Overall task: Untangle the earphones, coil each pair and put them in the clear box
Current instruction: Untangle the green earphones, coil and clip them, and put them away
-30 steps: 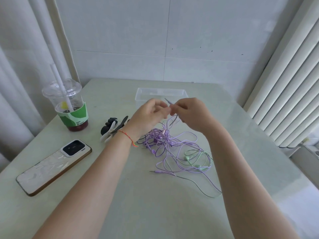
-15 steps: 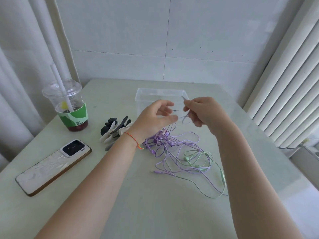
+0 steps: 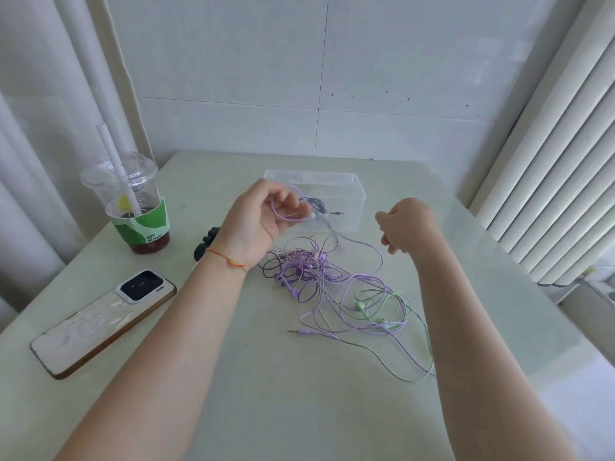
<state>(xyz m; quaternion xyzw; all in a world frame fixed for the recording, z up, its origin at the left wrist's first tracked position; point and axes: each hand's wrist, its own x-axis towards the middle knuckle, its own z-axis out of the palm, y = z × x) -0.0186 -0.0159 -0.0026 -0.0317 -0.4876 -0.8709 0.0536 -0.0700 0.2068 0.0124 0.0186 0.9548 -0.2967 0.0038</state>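
A tangle of purple earphone cables (image 3: 309, 271) lies mid-table, with green earphones (image 3: 369, 311) mixed in at its right. My left hand (image 3: 263, 217) is raised over the tangle's far edge, with a loop of light purple cable (image 3: 283, 216) wound around its fingers. From that loop the cable trails down toward the pile. My right hand (image 3: 404, 224) hovers to the right with fingers curled; whether it pinches the thin cable is unclear. Behind the hands stands the clear box (image 3: 357, 207), which holds a dark coiled earphone (image 3: 316, 204).
A plastic drink cup (image 3: 133, 207) with a straw stands at the left. A phone (image 3: 103, 321) lies face down near the left front edge. A black clip (image 3: 206, 242) shows behind my left wrist. White radiator fins (image 3: 559, 168) run along the right.
My hands have parted: the left turned palm-up with a cable loop wound on its fingers, the right swung out to the right. More cable has lifted out of the pile.
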